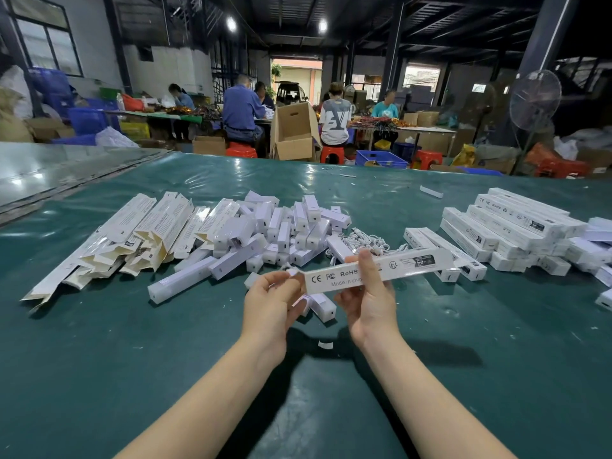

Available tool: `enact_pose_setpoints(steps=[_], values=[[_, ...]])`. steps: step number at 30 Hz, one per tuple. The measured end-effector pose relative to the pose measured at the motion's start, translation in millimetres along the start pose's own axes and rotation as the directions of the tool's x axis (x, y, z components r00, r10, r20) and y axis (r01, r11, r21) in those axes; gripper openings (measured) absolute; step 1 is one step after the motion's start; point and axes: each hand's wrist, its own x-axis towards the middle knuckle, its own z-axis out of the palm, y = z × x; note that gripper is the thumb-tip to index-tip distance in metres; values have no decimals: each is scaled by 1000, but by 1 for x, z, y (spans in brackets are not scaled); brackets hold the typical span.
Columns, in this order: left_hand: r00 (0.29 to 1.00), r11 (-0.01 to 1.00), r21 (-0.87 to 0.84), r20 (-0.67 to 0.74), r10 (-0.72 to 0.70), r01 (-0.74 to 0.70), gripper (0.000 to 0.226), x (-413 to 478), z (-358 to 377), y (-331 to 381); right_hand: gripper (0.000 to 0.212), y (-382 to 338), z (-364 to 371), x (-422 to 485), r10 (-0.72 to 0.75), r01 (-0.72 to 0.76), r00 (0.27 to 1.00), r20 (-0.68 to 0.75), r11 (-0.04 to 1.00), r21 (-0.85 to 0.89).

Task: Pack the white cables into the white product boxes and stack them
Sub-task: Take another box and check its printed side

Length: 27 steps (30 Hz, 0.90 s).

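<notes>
My right hand grips a long white product box held level above the green table, its printed CE and RoHS side facing me. My left hand pinches the flap at the box's left end. A tangle of white cables lies on the table just behind the box. Closed product boxes sit stacked at the right. Flat unfolded box sleeves fan out at the left, beside a heap of small white inner boxes.
The green table cover stretches wide around my arms. Small white paper scraps lie near my wrists. Beyond the far edge are seated people, an open cardboard carton, blue crates and a standing fan.
</notes>
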Motion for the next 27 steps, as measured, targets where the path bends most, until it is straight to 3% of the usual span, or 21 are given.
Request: enact_pose_setpoints(steps=[6, 10, 12, 15, 22, 27], values=[[995, 990, 101, 11, 94, -95, 25, 1, -2, 5, 29, 0, 2, -2, -44, 44, 997, 56, 999, 4], [990, 993, 65, 108, 94, -102, 19, -2, 2, 2, 18, -2, 1, 2, -27, 28, 999, -27, 999, 32], [983, 979, 137, 126, 132, -149, 17, -4, 2, 0, 21, -2, -1, 6, -15, 20, 996, -92, 999, 51], [953, 886, 350, 101, 287, -304, 38, -7, 0, -1, 20, -1, -6, 9, 18, -8, 986, -168, 998, 57], [863, 742, 454, 361, 353, -494, 37, -11, -3, -4, 24, -1, -11, 14, 55, -51, 962, -266, 998, 22], [782, 518, 585, 467, 413, -623, 44, -7, -10, 1, 27, 0, -11, 11, 80, -76, 958, -277, 997, 23]])
